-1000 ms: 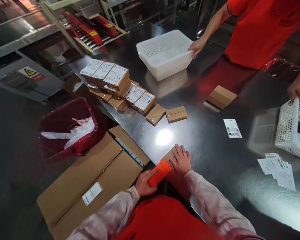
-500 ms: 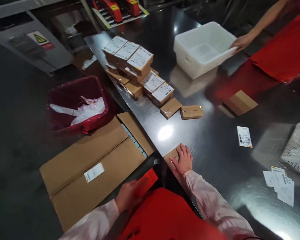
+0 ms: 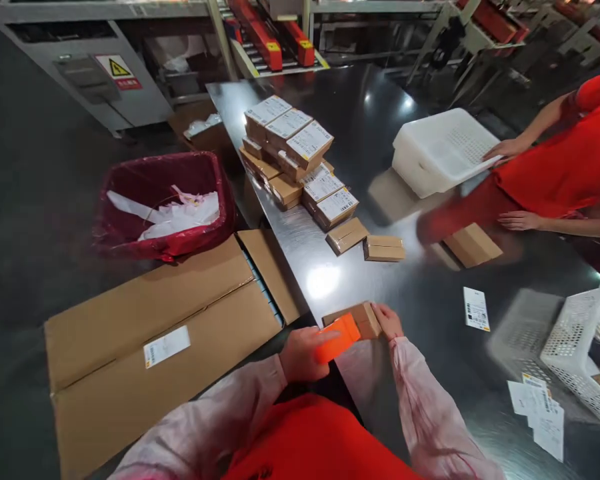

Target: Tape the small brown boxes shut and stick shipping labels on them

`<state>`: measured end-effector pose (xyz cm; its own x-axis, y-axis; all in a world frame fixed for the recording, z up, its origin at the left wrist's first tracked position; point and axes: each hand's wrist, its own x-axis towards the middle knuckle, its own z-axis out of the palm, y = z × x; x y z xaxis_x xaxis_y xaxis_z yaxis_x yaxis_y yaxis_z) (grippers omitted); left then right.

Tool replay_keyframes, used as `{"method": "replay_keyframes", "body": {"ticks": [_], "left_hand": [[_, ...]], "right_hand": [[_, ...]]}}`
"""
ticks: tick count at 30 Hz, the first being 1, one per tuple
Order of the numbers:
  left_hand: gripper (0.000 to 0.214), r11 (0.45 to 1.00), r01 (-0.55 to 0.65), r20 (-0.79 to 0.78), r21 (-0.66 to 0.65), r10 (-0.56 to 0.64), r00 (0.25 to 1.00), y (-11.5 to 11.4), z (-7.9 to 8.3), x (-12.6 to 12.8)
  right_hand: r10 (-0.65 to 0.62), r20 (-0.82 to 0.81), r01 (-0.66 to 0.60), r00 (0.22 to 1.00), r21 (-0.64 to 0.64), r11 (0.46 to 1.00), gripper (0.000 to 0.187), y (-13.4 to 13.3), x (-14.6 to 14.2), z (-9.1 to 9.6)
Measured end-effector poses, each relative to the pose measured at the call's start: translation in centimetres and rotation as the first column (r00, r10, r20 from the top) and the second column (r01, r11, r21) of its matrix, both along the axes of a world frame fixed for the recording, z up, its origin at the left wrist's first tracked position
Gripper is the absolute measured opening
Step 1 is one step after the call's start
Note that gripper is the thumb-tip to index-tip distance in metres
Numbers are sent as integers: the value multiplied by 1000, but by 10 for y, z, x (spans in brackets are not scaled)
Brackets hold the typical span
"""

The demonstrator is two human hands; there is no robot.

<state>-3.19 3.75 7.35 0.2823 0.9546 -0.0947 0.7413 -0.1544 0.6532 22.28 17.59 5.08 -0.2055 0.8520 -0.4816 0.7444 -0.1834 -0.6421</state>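
My left hand [image 3: 301, 353] grips a flat orange tool [image 3: 338, 337] at the near edge of the steel table [image 3: 410, 293]. The tool's tip lies against a small brown carton [image 3: 359, 317] that my right hand [image 3: 387, 321] holds tilted up on its edge. Two more small brown cartons [image 3: 347, 235] [image 3: 384, 248] lie just beyond. Behind them is a stack of labelled cartons [image 3: 294, 155].
A big cardboard box [image 3: 150, 333] with one flap open sits on the floor at my left, beside a red-lined bin [image 3: 163, 203] of paper scraps. Across the table a person in red holds a white basket [image 3: 437, 152]. A label [image 3: 476, 309], loose papers [image 3: 543, 413] and another basket [image 3: 583, 347] lie right.
My left hand dropped away with the orange tool, then came back to the carton. My right hand went from lying flat on the carton to holding it tilted up. The other person pulled the white basket closer.
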Motion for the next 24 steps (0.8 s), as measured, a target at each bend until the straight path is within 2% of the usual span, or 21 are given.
{"method": "replay_keyframes", "body": {"ticks": [1,3,4,6,7,9,11,14,16,18,20,22,24], "left_hand": [[60,999,5,-25,-39,-6,1000,13,9,9],[55,995,12,-70,-96,-19,997,32,21,25],[54,993,20,-88,-113,-30,996,39,25,31],[50,990,43,-118,-132,-58,991,48,29,38],[47,988,53,-136,-145,-73,988,50,30,39],[43,982,79,-162,-172,-107,981,50,34,35],[45,974,100,-185,-206,-139,973,42,37,18],[55,953,70,-222,-295,-139,965,10,35,-29],[59,922,-8,-252,-386,-98,963,-18,23,-63],[61,897,-60,-255,-439,-60,965,-38,1,-83],[64,899,-64,-226,-432,-39,973,-43,-27,-84],[67,920,-20,-168,-392,-50,985,-34,-53,-73],[69,937,30,-115,-349,-74,991,-23,-70,-62]], "right_hand": [[31,45,-33,999,43,999,57,7,10,5],[156,96,-166,983,98,981,85,12,16,11],[259,118,-271,959,102,957,100,11,12,11],[488,164,-507,857,100,856,116,7,-7,6],[580,183,-603,793,108,790,114,6,-17,1],[695,211,-725,687,149,672,99,5,-36,-7],[723,213,-754,657,208,623,82,7,-44,-12],[734,211,-761,646,255,596,73,12,-44,-15],[736,193,-757,649,270,596,71,15,-42,-16],[741,160,-749,652,293,595,69,15,-44,-19],[750,128,-743,648,323,587,68,12,-48,-22],[759,103,-737,643,355,576,67,8,-52,-26],[762,51,-710,646,406,575,68,1,-54,-28]]}}
